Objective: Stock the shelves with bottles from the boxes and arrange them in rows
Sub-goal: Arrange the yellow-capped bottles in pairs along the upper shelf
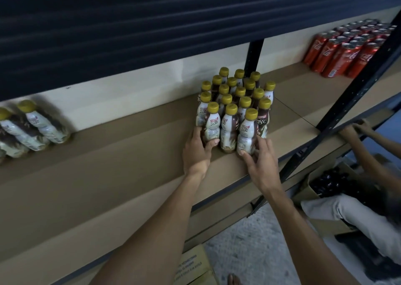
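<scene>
Bottle cluster (240, 92), yellow caps, is set upright in rows on the brown shelf (130, 176), near its front edge. Front-left bottle (211, 123) is gripped low by the left hand (196, 154), thumb wrapped across the base. Front-right bottle (247, 133) is held by the right hand (260, 165), thumb at the base, fingers curled round the far side. More bottles (36, 128) are seen far left, blurred. Red cans (347, 50) are grouped further right.
</scene>
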